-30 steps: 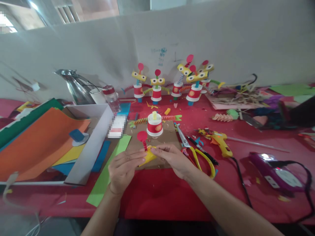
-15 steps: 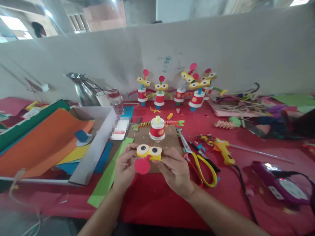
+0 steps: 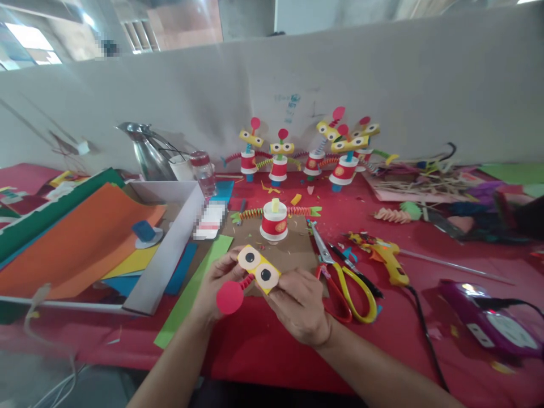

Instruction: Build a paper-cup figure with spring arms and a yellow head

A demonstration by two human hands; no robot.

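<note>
Between my hands is a yellow paper head (image 3: 260, 267) with two round cut-out eyes and a red paper disc (image 3: 230, 297) on a short folded strip. My left hand (image 3: 215, 283) grips its left end, partly hidden behind the head and disc. At the right end, my right hand (image 3: 297, 300) pinches it between thumb and fingers. The head tilts, its right end lower. Just beyond stands a red and white paper cup body (image 3: 274, 222) with folded paper arms stretched sideways and a pale yellow piece on top, on a brown board (image 3: 297, 249).
Scissors (image 3: 346, 283) and a yellow glue gun (image 3: 391, 263) lie right, near a purple device (image 3: 488, 320). A white box (image 3: 174, 255) with coloured sheets stands left. Several finished cup figures (image 3: 278, 164) line the back, near a metal jug (image 3: 148, 153) and a glass jar (image 3: 203, 173).
The yellow head has turned so its eyes face me more and its right end dips. The red disc has swung left and down. Both hands keep their hold.
</note>
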